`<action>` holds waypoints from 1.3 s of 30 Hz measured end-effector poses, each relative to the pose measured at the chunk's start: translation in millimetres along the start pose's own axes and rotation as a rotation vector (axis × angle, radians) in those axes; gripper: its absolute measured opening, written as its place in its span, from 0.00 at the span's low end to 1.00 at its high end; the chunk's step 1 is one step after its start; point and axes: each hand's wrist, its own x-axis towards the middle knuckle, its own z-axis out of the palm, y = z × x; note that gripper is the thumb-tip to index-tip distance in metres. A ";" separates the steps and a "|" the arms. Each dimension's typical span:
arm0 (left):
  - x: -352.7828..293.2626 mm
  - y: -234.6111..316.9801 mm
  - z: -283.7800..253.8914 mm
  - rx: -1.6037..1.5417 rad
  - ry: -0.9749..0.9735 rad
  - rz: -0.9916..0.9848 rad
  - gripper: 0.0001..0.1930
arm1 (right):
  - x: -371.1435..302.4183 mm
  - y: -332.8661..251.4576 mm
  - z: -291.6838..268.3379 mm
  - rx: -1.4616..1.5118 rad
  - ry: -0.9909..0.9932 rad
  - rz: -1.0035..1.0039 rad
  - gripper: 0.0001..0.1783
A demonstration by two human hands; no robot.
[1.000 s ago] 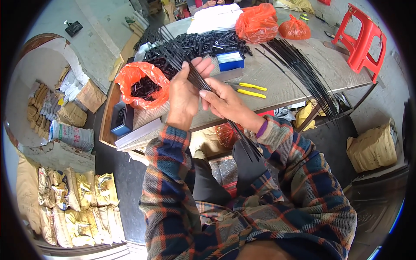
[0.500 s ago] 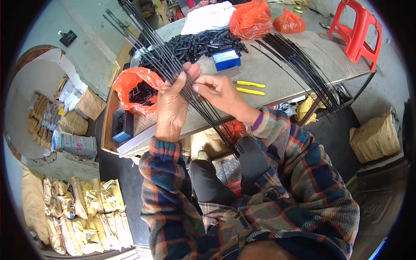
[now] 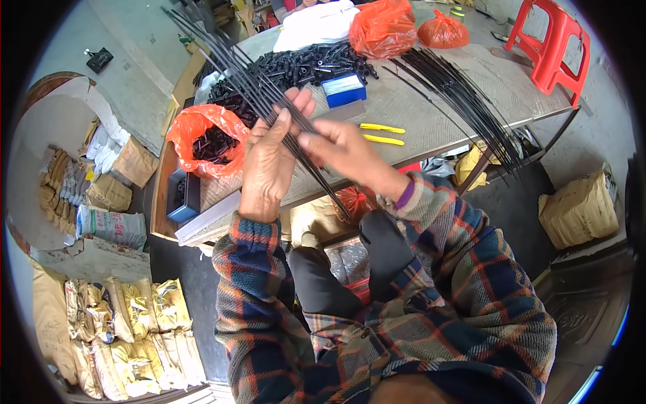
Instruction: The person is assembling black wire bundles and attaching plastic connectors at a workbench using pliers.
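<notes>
A slanting bundle of long thin black rods lies in my left hand, its thumb pressed over them and its fingertips showing beyond. My right hand is at the bundle's right side, thumb and fingers pinched together at the rods; its fingertips are slightly blurred. The rods' lower ends reach past the table's near edge, above my knees. On the table, to the right, rests a second spread of black rods. Yellow-handled pliers lie just beyond my right hand.
Small black tubular parts are heaped behind a blue box. An open orange bag of black pieces stands left. Farther back are a white bag, tied orange bags and a red stool. Wrapped packages lie lower left.
The lower ends of the held rods have drawn closer together and shifted left and up. My right hand has turned slightly at the bundle. The whole view has shifted a little.
</notes>
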 end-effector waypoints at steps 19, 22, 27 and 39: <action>-30.4 -1.8 -34.3 0.766 0.165 0.213 0.09 | -37.9 -36.3 5.5 0.394 -0.430 0.439 0.13; -55.8 -66.9 -105.2 0.713 0.083 -0.099 0.19 | -24.8 -63.2 -7.6 0.363 -0.408 0.356 0.14; -0.6 -80.0 -116.6 0.877 -0.331 -0.054 0.09 | -42.2 -30.2 -21.5 0.435 -0.479 0.402 0.11; 65.3 -47.0 -187.0 1.724 -0.636 0.345 0.44 | -100.4 166.1 7.6 0.314 -0.078 0.419 0.10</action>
